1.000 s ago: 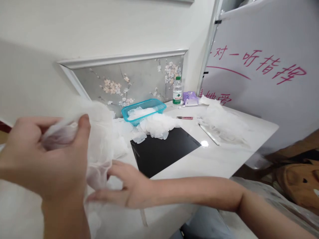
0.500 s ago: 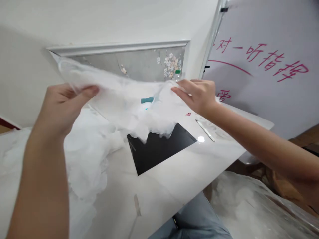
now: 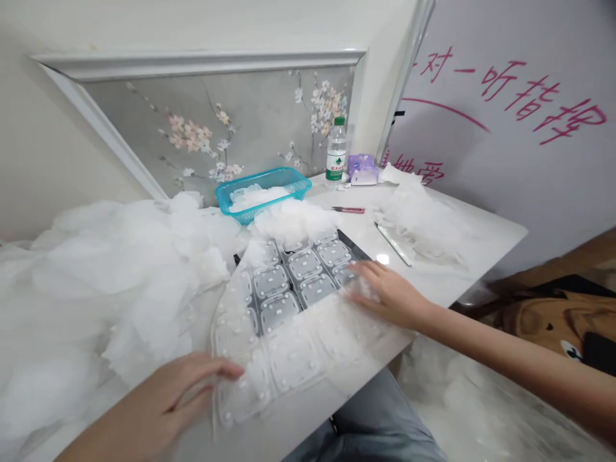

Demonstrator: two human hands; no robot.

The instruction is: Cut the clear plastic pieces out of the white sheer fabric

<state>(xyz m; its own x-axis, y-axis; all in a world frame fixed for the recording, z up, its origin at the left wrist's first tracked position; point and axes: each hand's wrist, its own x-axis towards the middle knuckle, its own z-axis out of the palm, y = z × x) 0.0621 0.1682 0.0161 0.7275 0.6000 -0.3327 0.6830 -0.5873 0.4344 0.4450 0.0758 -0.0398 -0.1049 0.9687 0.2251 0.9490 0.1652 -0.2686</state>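
A translucent plastic sheet (image 3: pixel 293 356) with rows of rounded rectangular cells and small round dots lies spread over the table, its far part over a black mat (image 3: pixel 353 246). My left hand (image 3: pixel 187 391) is at the sheet's near left edge, forefinger stretched onto it and thumb apart. At the right edge, my right hand (image 3: pixel 385 292) has its fingers bent around the sheet, slightly blurred. Crumpled white translucent sheets (image 3: pixel 298 221) lie just beyond the mat. A large heap of similar thin material (image 3: pixel 129 276) fills the left side.
Behind stand a blue basket (image 3: pixel 301 183) with white material inside, a green-capped bottle (image 3: pixel 335 157) and a purple packet (image 3: pixel 363 169). A pink-handled tool (image 3: pixel 349 210) and a slim white tool (image 3: pixel 393 244) lie right. Clear plastic (image 3: pixel 462 398) fills the space below the table's right edge.
Both hands have come down from in front of the wall panel. The sheet stretched between them is now laid out flat over the mat and the table's near part.
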